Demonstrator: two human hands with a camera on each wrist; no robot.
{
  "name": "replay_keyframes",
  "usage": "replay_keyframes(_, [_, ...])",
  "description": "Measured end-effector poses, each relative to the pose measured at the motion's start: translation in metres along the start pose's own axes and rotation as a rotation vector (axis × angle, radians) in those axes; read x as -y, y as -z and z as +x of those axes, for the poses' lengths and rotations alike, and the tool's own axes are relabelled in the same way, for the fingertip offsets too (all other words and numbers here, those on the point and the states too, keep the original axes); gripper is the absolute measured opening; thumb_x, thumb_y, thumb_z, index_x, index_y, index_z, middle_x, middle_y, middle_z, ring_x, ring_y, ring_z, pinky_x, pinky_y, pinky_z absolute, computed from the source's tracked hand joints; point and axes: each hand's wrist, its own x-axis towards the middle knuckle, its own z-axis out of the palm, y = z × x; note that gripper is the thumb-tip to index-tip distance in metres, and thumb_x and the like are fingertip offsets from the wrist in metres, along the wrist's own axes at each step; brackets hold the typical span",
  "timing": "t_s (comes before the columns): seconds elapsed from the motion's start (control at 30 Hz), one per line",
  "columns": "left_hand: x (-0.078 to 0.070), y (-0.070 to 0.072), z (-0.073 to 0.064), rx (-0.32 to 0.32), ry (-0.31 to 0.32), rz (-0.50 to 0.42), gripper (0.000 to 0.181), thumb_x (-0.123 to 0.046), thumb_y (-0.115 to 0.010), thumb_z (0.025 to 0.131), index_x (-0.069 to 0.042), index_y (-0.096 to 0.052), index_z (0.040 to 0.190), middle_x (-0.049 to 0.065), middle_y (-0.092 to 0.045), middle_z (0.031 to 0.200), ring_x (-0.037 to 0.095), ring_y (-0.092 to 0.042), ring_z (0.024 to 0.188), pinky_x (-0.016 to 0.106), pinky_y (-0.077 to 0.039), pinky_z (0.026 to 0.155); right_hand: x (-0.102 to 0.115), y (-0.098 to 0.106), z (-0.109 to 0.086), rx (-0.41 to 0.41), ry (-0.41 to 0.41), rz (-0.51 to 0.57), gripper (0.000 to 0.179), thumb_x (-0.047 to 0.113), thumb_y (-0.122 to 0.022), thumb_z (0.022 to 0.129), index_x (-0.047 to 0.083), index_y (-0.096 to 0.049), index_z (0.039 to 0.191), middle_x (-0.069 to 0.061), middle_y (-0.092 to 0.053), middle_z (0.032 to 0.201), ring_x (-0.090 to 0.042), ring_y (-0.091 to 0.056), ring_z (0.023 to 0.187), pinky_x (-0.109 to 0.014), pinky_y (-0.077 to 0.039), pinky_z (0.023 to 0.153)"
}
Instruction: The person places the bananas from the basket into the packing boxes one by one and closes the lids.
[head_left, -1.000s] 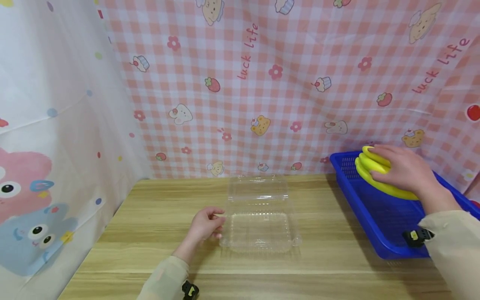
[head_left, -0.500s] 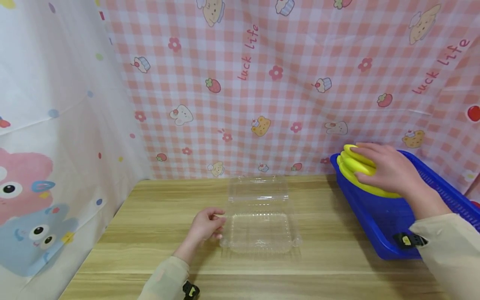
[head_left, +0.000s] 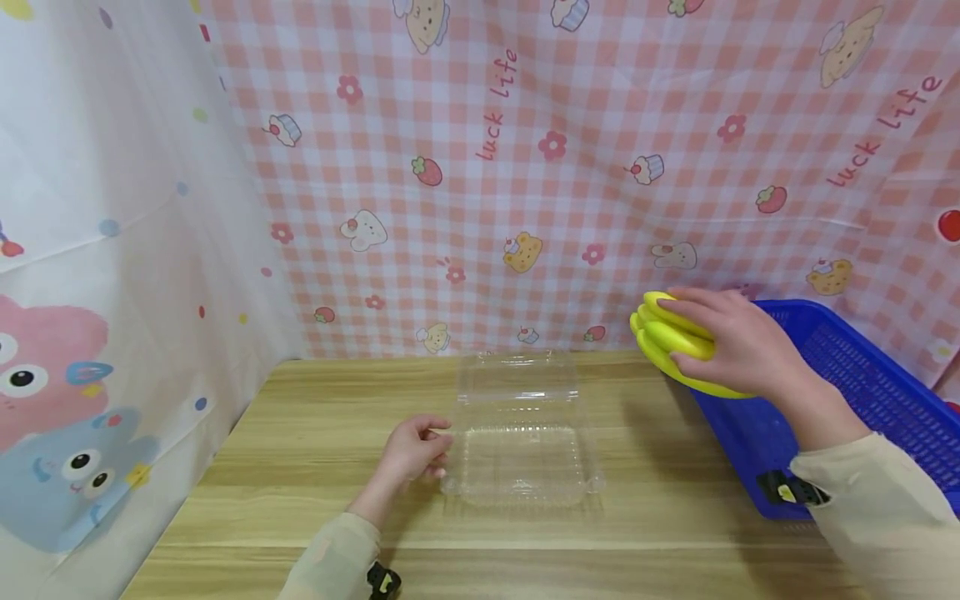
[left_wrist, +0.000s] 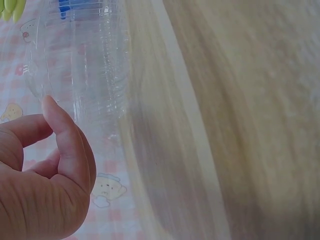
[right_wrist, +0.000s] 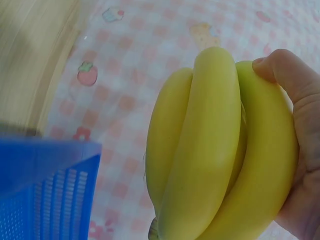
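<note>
A bunch of bananas (head_left: 678, 337) is gripped by my right hand (head_left: 742, 342), above the table beside the left edge of the blue basket. Several yellow fruits show in the right wrist view, with the thumb (right_wrist: 287, 70) pressed along one banana (right_wrist: 265, 150). On the table at the middle lies a clear plastic clamshell container (head_left: 522, 467), its lid (head_left: 517, 375) folded back toward the curtain. My left hand (head_left: 411, 450) pinches the container's left rim between thumb and fingers. From the left wrist, the fingertips meet right at the edge of the clear plastic (left_wrist: 85, 60).
The blue perforated basket (head_left: 832, 350) stands on the right of the wooden table (head_left: 315, 433), partly behind the right forearm. A pink checked curtain (head_left: 465, 208) hangs along the back; a white patterned one (head_left: 150, 275) closes the left side.
My right hand has carried the bananas leftward from over the basket to past its left rim. The left hand and container have stayed in place.
</note>
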Motion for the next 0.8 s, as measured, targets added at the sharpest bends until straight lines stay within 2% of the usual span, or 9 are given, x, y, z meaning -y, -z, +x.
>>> replay_keyframes(0.13, [0.0, 0.0, 0.0, -0.001, -0.001, 0.004, 0.029, 0.004, -0.063, 0.092, 0.011, -0.06, 0.12, 0.009, -0.054, 0.08, 0.014, -0.056, 0.06, 0.024, -0.054, 0.047, 0.009, -0.005, 0.003, -0.027, 0.04, 0.016, 0.061, 0.019, -0.08, 0.072, 0.008, -0.063, 0.129, -0.017, -0.058, 0.131, -0.038, -0.055, 0.1, -0.048, -0.046, 0.073])
replay_keyframes(0.5, [0.0, 0.0, 0.0, -0.001, -0.002, 0.01, 0.029, 0.004, -0.063, 0.092, 0.011, -0.06, 0.12, 0.009, -0.054, 0.08, 0.014, -0.057, 0.06, 0.023, -0.054, 0.047, 0.029, -0.023, 0.007, -0.068, 0.107, 0.053, 0.059, 0.018, -0.078, 0.071, 0.008, -0.065, 0.128, -0.014, -0.06, 0.131, -0.031, -0.055, 0.096, -0.041, -0.046, 0.07])
replay_keyframes(0.7, [-0.001, 0.0, -0.001, -0.001, -0.01, 0.008, 0.029, 0.004, -0.063, 0.092, 0.012, -0.06, 0.12, 0.009, -0.055, 0.08, 0.014, -0.056, 0.06, 0.023, -0.054, 0.047, 0.04, -0.034, 0.01, -0.072, 0.137, 0.092, 0.058, 0.019, -0.078, 0.072, 0.01, -0.066, 0.128, -0.012, -0.06, 0.131, -0.032, -0.057, 0.099, -0.046, -0.049, 0.077])
replay_keyframes(0.8, [-0.001, -0.001, -0.001, -0.001, -0.012, 0.005, 0.029, 0.005, -0.063, 0.092, 0.012, -0.06, 0.12, 0.009, -0.055, 0.08, 0.015, -0.056, 0.06, 0.023, -0.054, 0.047, 0.046, -0.039, 0.012, -0.066, 0.145, 0.114, 0.059, 0.019, -0.077, 0.072, 0.01, -0.065, 0.129, -0.011, -0.06, 0.132, -0.032, -0.057, 0.101, -0.044, -0.048, 0.077])
